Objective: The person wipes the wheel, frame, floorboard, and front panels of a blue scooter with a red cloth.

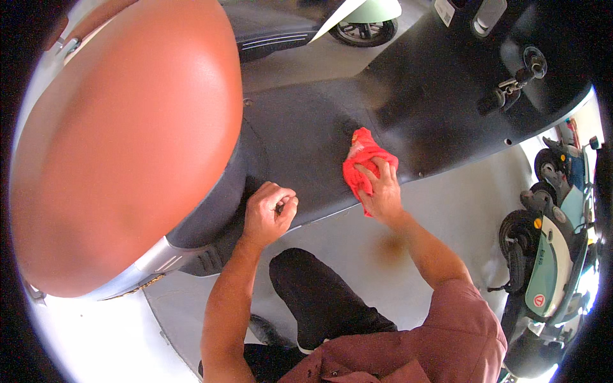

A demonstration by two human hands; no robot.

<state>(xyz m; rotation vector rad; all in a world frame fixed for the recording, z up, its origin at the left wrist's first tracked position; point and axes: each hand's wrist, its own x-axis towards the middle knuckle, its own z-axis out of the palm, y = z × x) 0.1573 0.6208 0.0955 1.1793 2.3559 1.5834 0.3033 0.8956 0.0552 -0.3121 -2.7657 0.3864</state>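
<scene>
R hand (385,191) has its fingers spread over a crumpled red cloth (361,167), fingertips sunk in the folds, palm down; the cloth lies on the scooter's black floorboard (300,131), toward the front-panel end, w/ its lower corner at the near edge. L hand (269,214) is curled into a loose fist, thumb side facing R, over the floorboard's near edge by the seat end; can't tell if anything's inside, or if the knuckles touch the plastic. R forearm (434,249) slants up & inward from the sleeve, wrist fairly straight; L forearm (227,306) comes up steeply, wrist slightly bent. Btwn the hands there's a stretch of floorboard w/ room to slide sideways, & more of it beyond the cloth to the far edge. Near edge runs at a slant, rising to the R, w/ grey floor (440,185) below it. On the L, the big brown seat (140,140) bulges over that end & bounds the space; on the R, the black front panel (440,83) closes it off, w/ keys (511,89) hanging at the lock. A dark-trousered knee (313,287) sits below, btwn the forearms, close to the near edge. Farther out: a green-and-cream scooter (550,268) at far R, & a wheel (364,32) past the far edge.
</scene>
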